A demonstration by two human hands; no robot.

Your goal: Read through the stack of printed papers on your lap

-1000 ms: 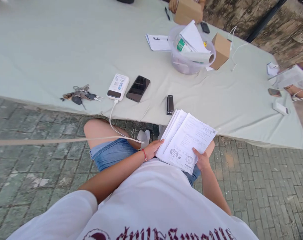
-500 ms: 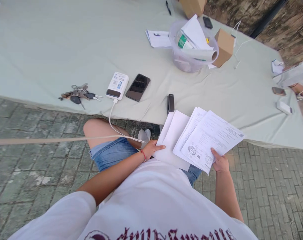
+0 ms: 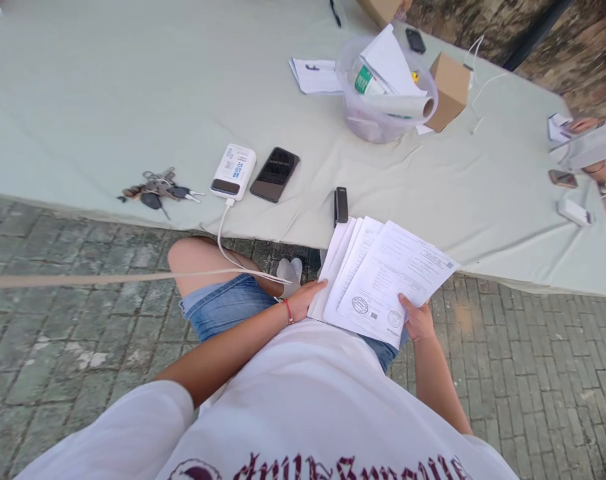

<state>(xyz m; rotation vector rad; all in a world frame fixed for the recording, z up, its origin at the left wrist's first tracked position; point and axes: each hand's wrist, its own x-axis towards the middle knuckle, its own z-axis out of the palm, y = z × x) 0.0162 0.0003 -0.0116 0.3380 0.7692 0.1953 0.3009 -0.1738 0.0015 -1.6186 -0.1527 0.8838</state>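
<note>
My right hand [image 3: 417, 319] grips the lower right edge of several printed sheets [image 3: 387, 280], its thumb on top; the upper sheet bears round stamps. At the left edge of the blank papers [image 3: 335, 252], my left hand [image 3: 305, 300] is closed with its thumb over the edge. The printed sheets overlap most of the blank ones, above my lap and against the table's near edge. Just beyond the papers a black stapler [image 3: 341, 205] lies on the tablecloth. My fingers under the papers are hidden.
On the cloth-covered table [image 3: 133, 87] lie keys [image 3: 160, 190], a white power bank [image 3: 233, 172] with a cable, and a phone [image 3: 275, 175]. Farther back are a plastic tub [image 3: 375, 127] of papers and a cardboard box [image 3: 450, 90]. Another person's hand [image 3: 583, 125] shows at far right.
My right hand has moved left with the printed sheets, which now cover more of the blank papers. At far right, the other person's hand has come into view over a paper.
</note>
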